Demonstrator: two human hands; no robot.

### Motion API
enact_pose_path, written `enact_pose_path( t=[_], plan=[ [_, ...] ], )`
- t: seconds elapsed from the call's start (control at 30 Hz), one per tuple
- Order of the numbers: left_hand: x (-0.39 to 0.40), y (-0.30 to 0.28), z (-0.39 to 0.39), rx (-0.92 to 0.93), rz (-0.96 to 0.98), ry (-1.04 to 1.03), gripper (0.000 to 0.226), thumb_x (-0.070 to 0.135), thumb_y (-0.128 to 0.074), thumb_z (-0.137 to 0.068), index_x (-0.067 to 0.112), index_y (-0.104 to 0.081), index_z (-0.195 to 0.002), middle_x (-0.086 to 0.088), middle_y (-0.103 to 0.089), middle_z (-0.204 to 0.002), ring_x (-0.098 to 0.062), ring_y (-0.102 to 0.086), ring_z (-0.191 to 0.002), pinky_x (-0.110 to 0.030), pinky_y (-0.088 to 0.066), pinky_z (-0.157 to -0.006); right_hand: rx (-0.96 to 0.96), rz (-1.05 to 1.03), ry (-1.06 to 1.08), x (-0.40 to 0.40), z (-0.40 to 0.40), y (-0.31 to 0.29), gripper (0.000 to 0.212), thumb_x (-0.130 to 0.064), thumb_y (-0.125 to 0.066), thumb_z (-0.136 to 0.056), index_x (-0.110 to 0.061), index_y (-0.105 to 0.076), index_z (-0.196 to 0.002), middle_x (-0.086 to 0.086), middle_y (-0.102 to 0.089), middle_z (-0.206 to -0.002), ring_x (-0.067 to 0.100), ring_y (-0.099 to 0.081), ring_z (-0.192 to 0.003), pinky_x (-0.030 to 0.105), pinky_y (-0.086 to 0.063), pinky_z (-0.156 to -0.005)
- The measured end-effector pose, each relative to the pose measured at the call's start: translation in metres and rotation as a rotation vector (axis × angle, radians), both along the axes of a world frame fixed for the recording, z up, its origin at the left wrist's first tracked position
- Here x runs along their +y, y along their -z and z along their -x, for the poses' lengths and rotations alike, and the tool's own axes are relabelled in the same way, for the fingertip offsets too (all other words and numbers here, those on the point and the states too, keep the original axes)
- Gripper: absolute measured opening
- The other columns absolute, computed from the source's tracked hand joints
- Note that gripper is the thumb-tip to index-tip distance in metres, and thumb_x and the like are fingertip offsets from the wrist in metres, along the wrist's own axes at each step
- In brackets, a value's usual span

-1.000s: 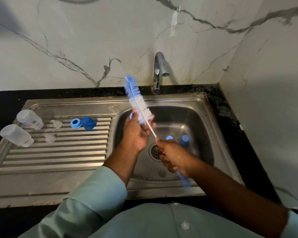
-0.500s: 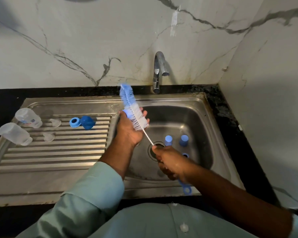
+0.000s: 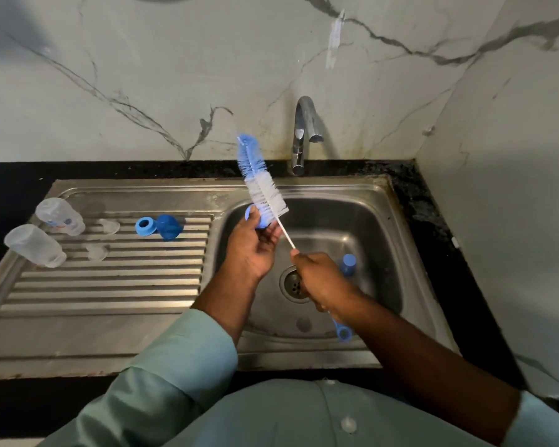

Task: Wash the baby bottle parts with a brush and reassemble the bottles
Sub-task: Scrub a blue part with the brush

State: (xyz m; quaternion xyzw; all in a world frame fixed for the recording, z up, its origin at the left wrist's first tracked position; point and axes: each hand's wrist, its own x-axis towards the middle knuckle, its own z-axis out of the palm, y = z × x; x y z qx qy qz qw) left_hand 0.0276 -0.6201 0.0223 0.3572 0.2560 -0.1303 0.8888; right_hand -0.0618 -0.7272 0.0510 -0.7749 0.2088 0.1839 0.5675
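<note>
Bottle ring (image 3: 255,217), a blue plastic part, sits pinched in the curled fingers (image 3: 265,233) of my left hand (image 3: 250,253), held up over the left side of the sink (image 3: 384,221). My right hand (image 3: 320,279) has its fingers wrapped tight round the thin white stem of the brush (image 3: 262,185), whose blue loop end pokes out below my wrist. A moment ago the bristles were pushed lower through the ring; now more of the white and blue bristle head stands clear above it, so I judge I am mid-stroke, scrubbing back and forth, and this part is nearly clean but not yet rinsed. A blue cap (image 3: 348,264) stands in the basin just beside my right hand, near the drain (image 3: 293,283), probably waiting its turn. On the ribbed draining surface (image 3: 110,285) to the left lie two clear bottles (image 3: 33,245) on their sides, two clear teats (image 3: 108,226) near them, and another blue ring (image 3: 145,226) touching a blue dome cover (image 3: 169,226). The tap (image 3: 304,133) is not running as far as I can see. Nothing blocks my stroke, though the long brush tip swings near the tap.
</note>
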Motion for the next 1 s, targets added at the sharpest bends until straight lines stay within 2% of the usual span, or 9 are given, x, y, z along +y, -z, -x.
enact_pose_path(
  t=[0.1, 0.23, 0.4, 0.5, 0.6, 0.67, 0.8, 0.9, 1.0],
  plan=[
    [0.012, -0.001, -0.008, -0.039, -0.001, -0.105, 0.026, 0.011, -0.049, -0.100, 0.014, -0.058, -0.124, -0.011, -0.068, -0.102, -0.021, -0.067, -0.080, -0.036, -0.058, -0.074, 0.053, 0.020, -0.114, -0.001, 0.020, 0.005, 0.035, -0.043, -0.036, -0.100, -0.015, -0.048, -0.084, -0.003, -0.031, -0.049, 0.002, -0.026, -0.026, 0.014, -0.019, -0.032],
    [0.000, -0.001, 0.005, 0.009, -0.054, 0.000, 0.013, 0.005, -0.056, -0.095, 0.010, -0.061, -0.106, -0.011, -0.067, -0.101, -0.018, -0.068, -0.079, -0.026, -0.060, -0.061, 0.030, 0.031, 0.011, -0.004, 0.003, 0.007, 0.041, -0.048, -0.038, -0.098, -0.018, -0.045, -0.070, -0.001, -0.035, -0.049, 0.007, -0.029, -0.031, 0.015, -0.022, -0.036],
    [0.021, -0.006, -0.009, 0.037, -0.125, -0.098, 0.025, 0.015, -0.068, -0.089, 0.009, -0.066, -0.113, -0.014, -0.071, -0.102, -0.020, -0.069, -0.073, -0.037, -0.056, -0.083, 0.050, 0.010, -0.098, -0.004, 0.027, 0.001, 0.033, -0.043, -0.036, -0.100, -0.017, -0.047, -0.083, -0.009, -0.031, -0.042, 0.003, -0.025, -0.029, 0.014, -0.019, -0.033],
    [0.007, -0.002, 0.003, 0.046, -0.203, -0.032, 0.016, 0.021, -0.073, -0.086, 0.012, -0.066, -0.097, -0.009, -0.071, -0.083, -0.011, -0.063, -0.054, -0.025, -0.052, -0.055, 0.029, 0.038, -0.034, -0.004, 0.017, 0.008, 0.037, -0.045, -0.037, -0.099, -0.017, -0.048, -0.077, -0.005, -0.033, -0.045, 0.005, -0.029, -0.031, 0.014, -0.021, -0.034],
    [-0.001, -0.004, 0.007, 0.057, -0.182, -0.078, 0.016, 0.019, -0.075, -0.084, 0.012, -0.063, -0.091, -0.007, -0.070, -0.073, -0.011, -0.063, -0.055, -0.019, -0.050, -0.046, -0.093, 0.134, -0.018, -0.006, 0.003, 0.013, 0.042, -0.043, -0.040, -0.099, -0.017, -0.045, -0.066, -0.002, -0.038, -0.050, 0.008, -0.035, -0.041, 0.018, -0.027, -0.036],
    [0.009, -0.008, -0.002, 0.046, -0.155, -0.204, 0.013, 0.011, -0.072, -0.086, 0.009, -0.063, -0.095, -0.012, -0.072, -0.084, -0.017, -0.068, -0.065, -0.023, -0.055, -0.050, -0.202, 0.234, -0.099, -0.008, 0.014, 0.016, 0.046, -0.041, -0.038, -0.100, -0.016, -0.044, -0.061, -0.004, -0.042, -0.052, 0.010, -0.042, -0.048, 0.024, -0.036, -0.050],
    [0.016, -0.010, -0.004, 0.028, -0.125, -0.184, 0.026, 0.007, -0.058, -0.096, 0.010, -0.061, -0.121, -0.010, -0.072, -0.097, -0.017, -0.069, -0.071, -0.030, -0.060, -0.064, -0.248, 0.692, -0.263, -0.016, 0.025, 0.025, 0.048, -0.053, -0.025, -0.099, -0.017, -0.052, -0.080, 0.000, -0.062, -0.075, 0.021, -0.059, -0.075, 0.033, -0.046, -0.072],
    [0.008, -0.012, -0.002, 0.036, -0.098, -0.097, 0.027, 0.011, -0.045, -0.103, 0.008, -0.059, -0.126, -0.013, -0.069, -0.110, -0.021, -0.067, -0.091, -0.033, -0.057, -0.076, -0.276, 0.421, -0.139, -0.020, 0.014, 0.031, 0.038, -0.039, -0.033, -0.101, -0.019, -0.057, -0.079, 0.000, -0.063, -0.076, 0.015, -0.059, -0.073, 0.028, -0.042, -0.069],
    [0.008, -0.014, -0.001, 0.014, -0.034, -0.088, 0.027, 0.028, -0.042, -0.105, 0.011, -0.061, -0.113, -0.009, -0.068, -0.110, -0.019, -0.066, -0.088, -0.036, -0.054, -0.085, -0.270, 0.229, -0.084, -0.025, 0.010, 0.038, 0.030, -0.022, -0.044, -0.098, -0.020, -0.061, -0.073, -0.003, -0.059, -0.065, 0.012, -0.057, -0.062, 0.023, -0.043, -0.059]
  ],
)
